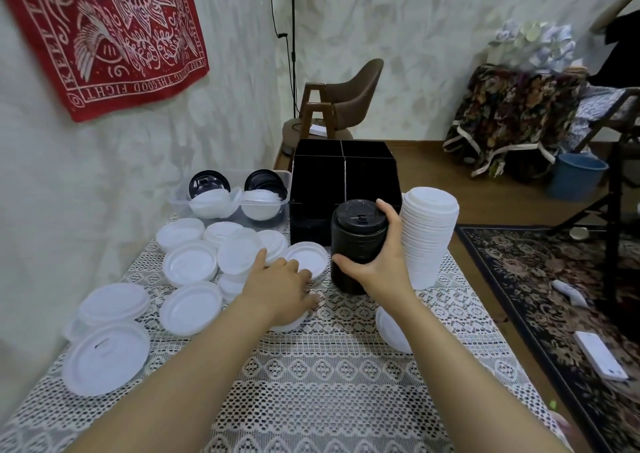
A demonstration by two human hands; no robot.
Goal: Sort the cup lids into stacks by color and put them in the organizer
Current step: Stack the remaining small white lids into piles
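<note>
**Black stack in hand, organizer next**

The black stack (358, 245) stands on the lace tablecloth (311, 383) just in front of the organizer (370, 182). The white stack (429, 234) is right beside it, to its right. Our right hand (377, 262) is clamped around the black stack from the right side, with the thumb low on the near face and the fingertips wrapped over the top rim. We can't tell whether the base sits on the cloth or just off it.

Orientation: the black stack's long axis is vertical, near enough upright. The lid tops face up and the sip tab on the top lid shows. The white stack is the same, upright and tops up.

How we'd do this step well:
- Keep one finger over the top lid and squeeze mid-height, because nested lids shear apart if tilted.
- Lift straight up and keep the axis vertical through the move.
- Clear the organizer's front lip, then lower into one compartment; all look dark inside, contents unreadable.
- Mind the white stack, which is close enough to get knocked by the wrist.

Our left hand (280, 283) lies with its fingers spread, resting on the loose white lids (190, 262) to the left, with no clear grip. More white lids are scattered toward the table's left edge. A clear tub (180, 200) left of the organizer holds mixed black and white lids, so sorting isn't finished.
</note>
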